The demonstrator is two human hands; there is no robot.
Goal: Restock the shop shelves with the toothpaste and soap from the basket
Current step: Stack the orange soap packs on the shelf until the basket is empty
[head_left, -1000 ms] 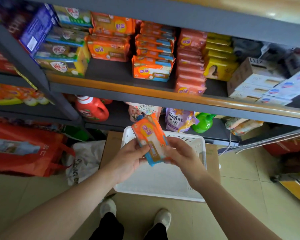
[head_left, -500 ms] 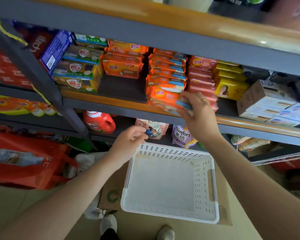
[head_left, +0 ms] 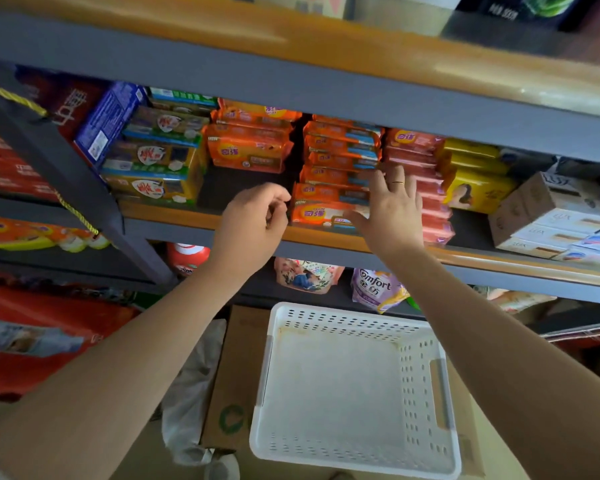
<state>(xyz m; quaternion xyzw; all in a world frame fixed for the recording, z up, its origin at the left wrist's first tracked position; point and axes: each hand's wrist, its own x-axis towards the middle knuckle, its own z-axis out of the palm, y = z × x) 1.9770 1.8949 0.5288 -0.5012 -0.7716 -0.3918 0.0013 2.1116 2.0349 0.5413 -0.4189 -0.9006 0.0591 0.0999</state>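
**Last soap pack on the shelf, basket empty**

Nearest to you, the white basket (head_left: pixel 355 386) stands on a cardboard box (head_left: pixel 234 379) on the floor, and nothing lies in it, so the restocking looks almost finished. Above it, your left hand (head_left: pixel 252 225) hangs loosely curled and holds nothing, just left of the orange soap pack (head_left: pixel 321 214). Your right hand (head_left: pixel 390 211) is spread wide, fingers straight, with the thumb touching the pack's right end, probably to square it. The pack lies flat at the shelf edge (head_left: pixel 194 216), in front of the orange stack (head_left: pixel 340 154) of the same soap, where it belongs.
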